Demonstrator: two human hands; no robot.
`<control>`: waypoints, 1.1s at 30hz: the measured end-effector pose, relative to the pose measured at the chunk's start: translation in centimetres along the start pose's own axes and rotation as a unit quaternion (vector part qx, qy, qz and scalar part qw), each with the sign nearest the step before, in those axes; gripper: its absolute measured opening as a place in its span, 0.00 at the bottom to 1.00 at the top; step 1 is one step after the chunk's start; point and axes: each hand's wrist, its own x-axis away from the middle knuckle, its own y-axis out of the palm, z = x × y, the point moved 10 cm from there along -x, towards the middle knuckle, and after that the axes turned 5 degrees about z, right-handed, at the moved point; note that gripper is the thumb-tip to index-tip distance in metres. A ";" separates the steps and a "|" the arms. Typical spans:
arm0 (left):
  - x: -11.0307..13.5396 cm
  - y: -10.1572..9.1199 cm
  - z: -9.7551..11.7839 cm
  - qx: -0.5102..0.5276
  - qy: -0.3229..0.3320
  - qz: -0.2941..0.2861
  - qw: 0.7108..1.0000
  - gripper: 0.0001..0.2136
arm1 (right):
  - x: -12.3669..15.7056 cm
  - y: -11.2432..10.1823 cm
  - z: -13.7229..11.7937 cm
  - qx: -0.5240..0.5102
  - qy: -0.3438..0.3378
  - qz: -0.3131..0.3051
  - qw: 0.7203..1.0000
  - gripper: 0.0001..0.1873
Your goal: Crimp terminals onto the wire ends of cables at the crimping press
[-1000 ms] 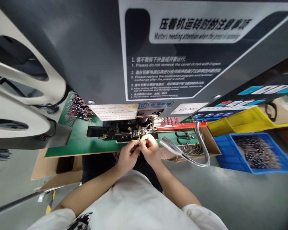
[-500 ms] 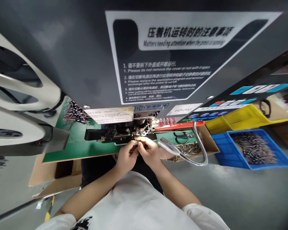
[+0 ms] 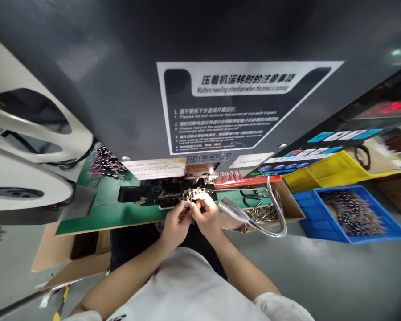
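Observation:
My left hand (image 3: 174, 222) and my right hand (image 3: 208, 215) meet in front of the black tooling (image 3: 160, 192) under a big grey press machine (image 3: 127, 89). Both hands pinch a thin bundle of wires (image 3: 191, 210) between their fingertips, right at the machine's working point. The wire ends are too small to make out. The hands touch each other over the edge of a green mat (image 3: 110, 213).
A gooseneck lamp (image 3: 235, 209) bends in from the right. Scissors (image 3: 250, 193) lie behind it. A blue crate (image 3: 354, 213) of wired parts and a yellow bin (image 3: 337, 168) stand at right. Loose coloured wires (image 3: 105, 161) lie at back left. Cardboard boxes (image 3: 73, 249) sit below the bench.
The view has tilted down a little, so the machine's notice sits lower. Both hands stay pinched together at the tooling, shifted slightly.

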 end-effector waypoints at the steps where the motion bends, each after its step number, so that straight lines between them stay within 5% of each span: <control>1: 0.0 0.0 -0.1 -0.002 -0.003 0.000 1.000 0.08 | 0.0 0.1 0.3 -0.004 0.010 -0.003 1.000 0.08; 13: -0.2 0.5 0.0 0.028 -0.007 -0.025 0.999 0.10 | 0.5 1.0 2.3 -0.131 0.128 -0.038 0.982 0.10; 25: -0.3 -0.1 0.2 -0.096 0.026 -0.011 0.995 0.08 | -0.2 0.0 0.1 -0.010 -0.008 -0.008 1.000 0.10; 33: -0.4 0.0 1.0 -0.126 0.046 -0.019 0.991 0.07 | 0.0 -0.3 -0.1 0.035 -0.021 -0.009 0.999 0.12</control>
